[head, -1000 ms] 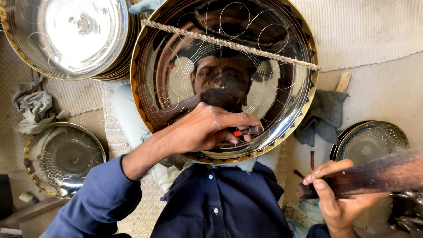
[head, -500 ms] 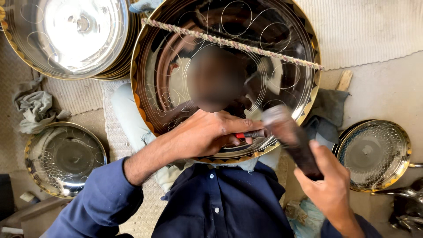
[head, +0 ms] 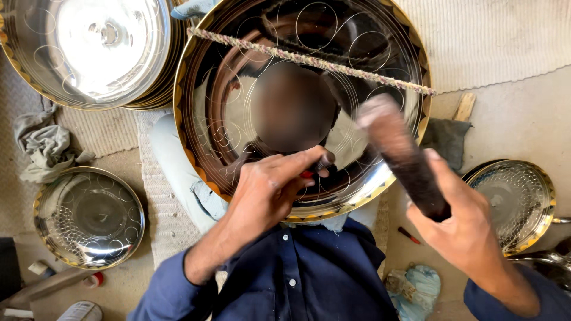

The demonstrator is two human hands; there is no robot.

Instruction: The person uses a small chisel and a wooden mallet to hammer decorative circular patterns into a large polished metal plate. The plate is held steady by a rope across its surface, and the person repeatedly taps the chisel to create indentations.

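Gripping a small red-handled tool [head: 309, 173], left hand [head: 264, 193] pinched tight against the lower face of the big gold-rimmed plate [head: 226, 107] propped on the lap. Right hand [head: 467, 229] clenched round a dark, blurred mallet [head: 401, 156], raised over the plate's right edge. Braided cord [head: 309, 59] stretched across the top. Smaller plate [head: 89, 217] lying on the floor, well left.
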